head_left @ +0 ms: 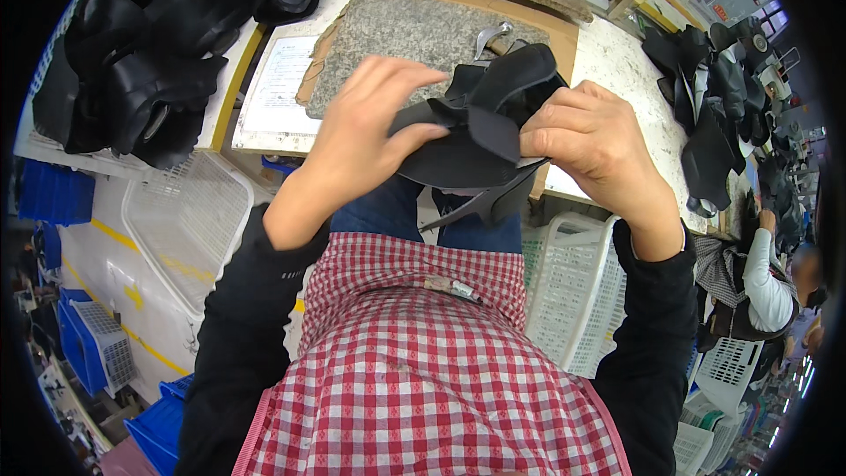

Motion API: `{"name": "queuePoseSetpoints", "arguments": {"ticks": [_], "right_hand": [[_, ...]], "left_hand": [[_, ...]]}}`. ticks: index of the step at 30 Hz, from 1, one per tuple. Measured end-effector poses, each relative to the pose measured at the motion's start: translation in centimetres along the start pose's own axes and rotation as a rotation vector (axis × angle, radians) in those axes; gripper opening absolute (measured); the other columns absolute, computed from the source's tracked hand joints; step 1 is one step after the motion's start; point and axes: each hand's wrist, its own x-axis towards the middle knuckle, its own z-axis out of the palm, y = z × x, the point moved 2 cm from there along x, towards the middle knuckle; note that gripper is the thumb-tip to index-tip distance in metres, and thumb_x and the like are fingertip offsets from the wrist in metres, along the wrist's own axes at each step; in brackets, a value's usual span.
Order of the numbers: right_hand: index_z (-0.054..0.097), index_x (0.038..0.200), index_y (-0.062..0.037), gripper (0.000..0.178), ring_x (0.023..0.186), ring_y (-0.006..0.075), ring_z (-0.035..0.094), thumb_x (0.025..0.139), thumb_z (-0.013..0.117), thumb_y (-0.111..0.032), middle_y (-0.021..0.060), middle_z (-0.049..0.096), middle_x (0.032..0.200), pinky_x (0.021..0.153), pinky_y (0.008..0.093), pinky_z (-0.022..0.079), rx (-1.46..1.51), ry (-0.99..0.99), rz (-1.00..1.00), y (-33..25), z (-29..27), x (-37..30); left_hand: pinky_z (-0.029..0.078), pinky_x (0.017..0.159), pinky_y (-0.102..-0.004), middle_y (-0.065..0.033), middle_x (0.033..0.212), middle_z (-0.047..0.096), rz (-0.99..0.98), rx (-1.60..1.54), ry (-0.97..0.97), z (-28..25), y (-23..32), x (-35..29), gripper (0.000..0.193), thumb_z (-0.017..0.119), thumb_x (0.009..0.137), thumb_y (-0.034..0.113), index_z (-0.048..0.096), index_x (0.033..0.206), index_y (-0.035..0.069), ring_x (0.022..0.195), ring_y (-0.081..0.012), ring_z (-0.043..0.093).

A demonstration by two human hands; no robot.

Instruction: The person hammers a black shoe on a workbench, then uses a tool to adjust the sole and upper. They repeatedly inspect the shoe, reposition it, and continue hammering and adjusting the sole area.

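Observation:
Over the near edge of the table I have a black shoe upper (458, 159), made of several overlapping flaps with some grey lining showing. My right hand (590, 141) is closed on its right side, thumb and fingers pinching the edge. My left hand (361, 132) is at the other side, its fingers stretched out and thumb spread apart, the thumb tip against the black material. Beyond the upper, a curved metal tool (486, 37) lies on a rough grey board (388, 35); its far end is partly covered by the upper.
Black pieces are heaped at the left (150, 53) and more black uppers (709, 106) lie to the right. A written sheet (280, 88) lies left of the board. White plastic baskets (189, 220) stand below the table on both sides. Another person (765, 286) sits at the far right.

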Motion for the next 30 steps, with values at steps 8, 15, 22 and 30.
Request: {"name": "queuePoseSetpoints", "arguments": {"ticks": [8, 15, 22, 30], "right_hand": [[0.069, 0.101, -0.0075, 0.024, 0.082, 0.0241, 0.066, 0.08, 0.079, -0.001, 0.0067, 0.065, 0.085, 0.072, 0.0344, 0.054, 0.393, -0.04, 0.667, -0.9, 1.7, -2.2], [0.064, 0.098, -0.0016, 0.028, 0.095, 0.0161, 0.064, 0.078, 0.068, 0.017, 0.0049, 0.064, 0.1, 0.079, 0.0263, 0.051, 0.469, -0.042, 0.611, 1.4, 0.8, -1.8], [0.062, 0.101, -0.0036, 0.025, 0.093, 0.0277, 0.065, 0.082, 0.076, 0.002, 0.0083, 0.065, 0.097, 0.082, 0.0351, 0.051, 0.424, -0.204, 0.517, 0.8, 0.6, 0.7], [0.058, 0.092, -0.0057, 0.035, 0.088, 0.0312, 0.057, 0.07, 0.084, -0.003, 0.0084, 0.058, 0.087, 0.077, 0.0404, 0.047, 0.327, -0.162, 0.506, -1.8, 1.0, 1.6]], "left_hand": [[0.04, 0.054, -0.0231, 0.0028, 0.071, 0.066, -0.601, -0.914, -0.052, 4.7, -7.4, 1.8, 0.022, 0.076, 0.095, 0.025, 0.075, 0.091, 0.004, 0.058, -0.0057, 0.053], [0.059, 0.058, -0.0262, -0.0055, 0.083, 0.065, -0.695, -1.134, -0.189, 0.2, -5.8, -4.3, 0.021, 0.073, 0.096, 0.016, 0.063, 0.107, 0.001, 0.065, -0.013, 0.068], [0.063, 0.086, -0.0344, -0.015, 0.115, 0.073, -0.553, -1.094, -0.394, -1.2, 0.6, -6.9, 0.036, 0.057, 0.106, 0.017, 0.06, 0.138, 0.001, 0.1, -0.0225, 0.075], [0.04, 0.119, -0.0445, -0.0201, 0.16, 0.041, -0.058, -0.818, -0.233, -0.6, 1.4, -0.6, 0.075, 0.073, 0.089, 0.008, 0.038, 0.155, 0.001, 0.148, -0.0351, 0.043]]}}
